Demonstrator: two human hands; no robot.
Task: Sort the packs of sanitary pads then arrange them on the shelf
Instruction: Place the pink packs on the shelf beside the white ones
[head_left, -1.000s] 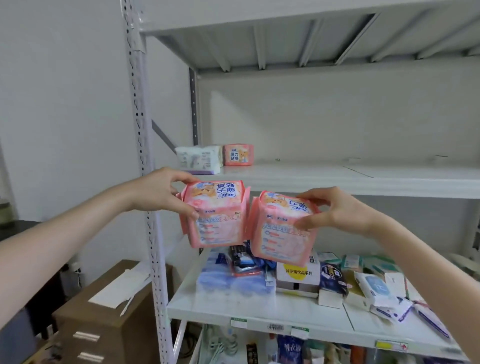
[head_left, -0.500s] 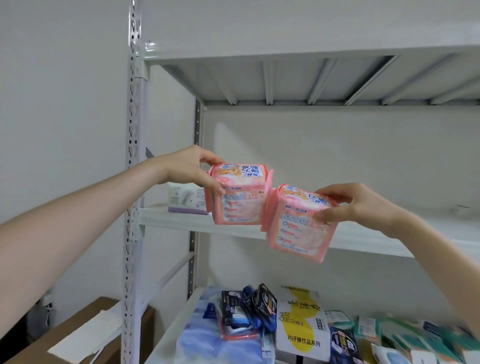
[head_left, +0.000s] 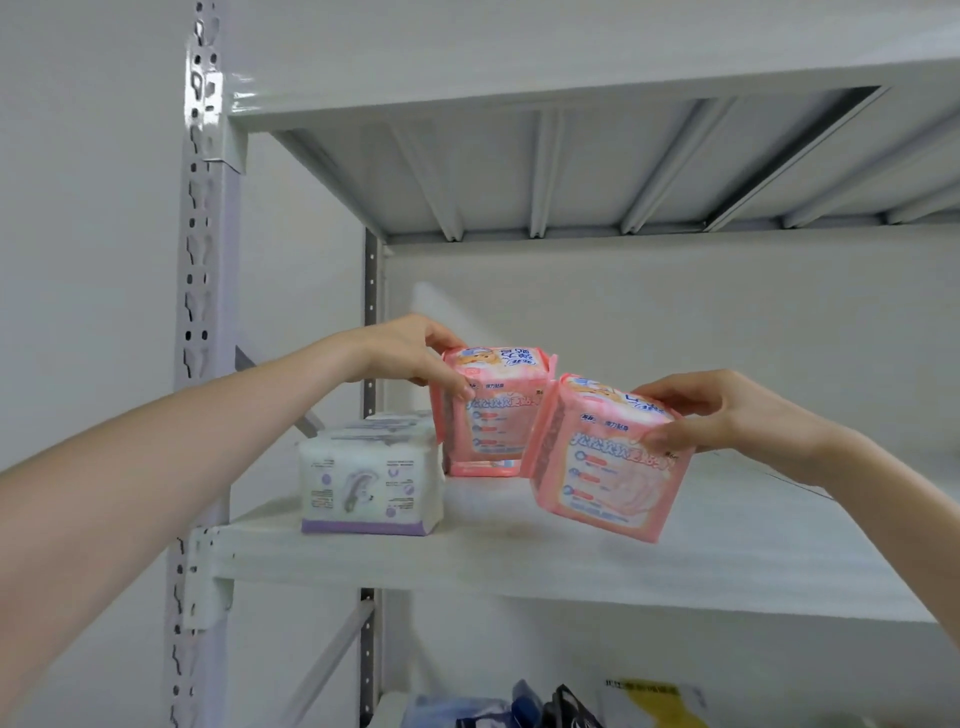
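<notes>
My left hand grips the top of a pink pack of sanitary pads, which stands upright at the back of the white shelf, next to white and purple packs. My right hand pinches the top right corner of a second pink pack. That pack is tilted and hangs just above the shelf, in front and to the right of the first one. Whether another pink pack stands behind the first is hidden.
The grey shelf post rises at the left. The shelf above limits headroom. On the lower shelf, dark and blue packets and a yellow-marked box show at the bottom edge. The shelf stretches bare to the right.
Both hands have carried the pink packs up and onto the shelf level. The left pack now reaches the back of the shelf beside the white packs; the view has tilted up.
</notes>
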